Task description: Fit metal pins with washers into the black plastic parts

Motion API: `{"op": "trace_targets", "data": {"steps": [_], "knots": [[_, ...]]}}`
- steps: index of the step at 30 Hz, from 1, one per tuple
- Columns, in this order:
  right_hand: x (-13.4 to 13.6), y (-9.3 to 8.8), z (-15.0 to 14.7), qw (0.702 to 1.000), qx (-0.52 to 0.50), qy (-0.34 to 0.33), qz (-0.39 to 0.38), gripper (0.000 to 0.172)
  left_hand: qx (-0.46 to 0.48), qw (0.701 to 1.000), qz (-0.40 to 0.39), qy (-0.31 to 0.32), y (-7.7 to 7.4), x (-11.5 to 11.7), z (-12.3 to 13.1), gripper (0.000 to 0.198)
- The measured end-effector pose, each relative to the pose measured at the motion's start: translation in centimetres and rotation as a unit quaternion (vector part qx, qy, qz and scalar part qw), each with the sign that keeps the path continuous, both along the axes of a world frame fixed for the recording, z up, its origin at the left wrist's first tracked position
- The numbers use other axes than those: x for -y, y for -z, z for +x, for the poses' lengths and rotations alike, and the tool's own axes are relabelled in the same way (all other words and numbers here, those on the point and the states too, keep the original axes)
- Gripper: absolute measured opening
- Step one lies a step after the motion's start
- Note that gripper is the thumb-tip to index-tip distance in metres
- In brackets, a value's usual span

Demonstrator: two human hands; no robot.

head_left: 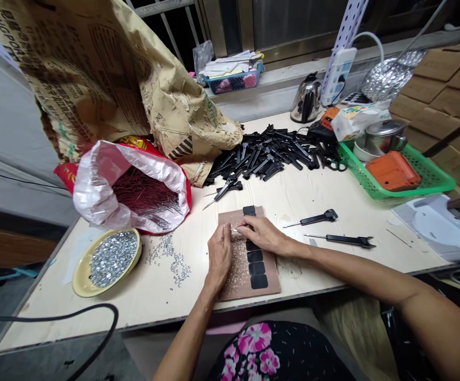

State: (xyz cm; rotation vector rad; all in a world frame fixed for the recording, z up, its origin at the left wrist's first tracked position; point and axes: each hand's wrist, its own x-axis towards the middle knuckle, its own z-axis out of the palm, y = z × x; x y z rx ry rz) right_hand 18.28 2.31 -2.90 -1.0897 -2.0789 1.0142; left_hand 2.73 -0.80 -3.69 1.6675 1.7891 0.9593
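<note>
My left hand (pixel 219 253) and my right hand (pixel 264 235) meet over a brown board (pixel 230 294), fingers pinched closed. A thin, shiny piece (pixel 234 230) shows between their fingertips; its kind is too small to make out. The board carries a column of black square patches (pixel 258 268) and many tiny pale bits. To the right of my right hand lie a black plastic handle with a thin metal rod (pixel 317 217) and a second, fork-ended one (pixel 343 239). Loose small shiny metal pieces (pixel 180 269) are scattered left of the board.
A yellow bowl (pixel 79 271) holds small shiny pieces. Behind it, an open bag (pixel 90 190) contains thin metal rods. A pile of black plastic parts (pixel 269 153) spreads beside a large paper sack (pixel 174 106). At right stand a green basket (pixel 436 180) and cardboard boxes (pixel 432 84).
</note>
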Motion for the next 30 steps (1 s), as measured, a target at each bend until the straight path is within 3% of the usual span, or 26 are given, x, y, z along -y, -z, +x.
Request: {"op": "trace_targets", "data": {"steps": [2,6,9,11,14,17,25,30], "knots": [[0.0,0.1,0.1,1.000,-0.014,0.004,0.022,0.016,-0.002,1.000,0.000,0.002,0.0,0.0,0.0,0.035],[0.4,0.0,0.3,0.996,0.055,0.007,0.076,0.019,-0.015,1.000,0.005,-0.003,0.1,0.1,0.1,0.036],[0.4,-0.1,0.3,0.999,0.042,-0.005,-0.006,0.027,-0.026,1.000,0.005,0.001,0.1,0.1,0.1,0.035],[0.4,-0.1,0.3,0.999,0.013,-0.003,-0.036,0.022,-0.029,1.000,0.004,0.009,0.1,0.1,0.0,0.035],[0.4,-0.1,0.3,0.998,0.042,0.014,0.044,0.014,-0.035,0.999,0.010,0.023,0.2,0.1,0.0,0.034],[0.6,-0.3,0.4,0.989,0.105,0.017,0.099,0.018,-0.034,0.999,0.015,0.024,0.3,0.3,0.1,0.033],[0.3,-0.6,0.8,0.986,0.124,0.028,0.110,0.021,0.029,0.997,-0.001,0.071,-0.5,0.6,-0.5,0.031],[0.6,-1.0,1.0,0.982,0.143,0.024,0.122,0.022,0.065,0.991,-0.046,0.106,0.0,0.2,-1.4,0.034]]}}
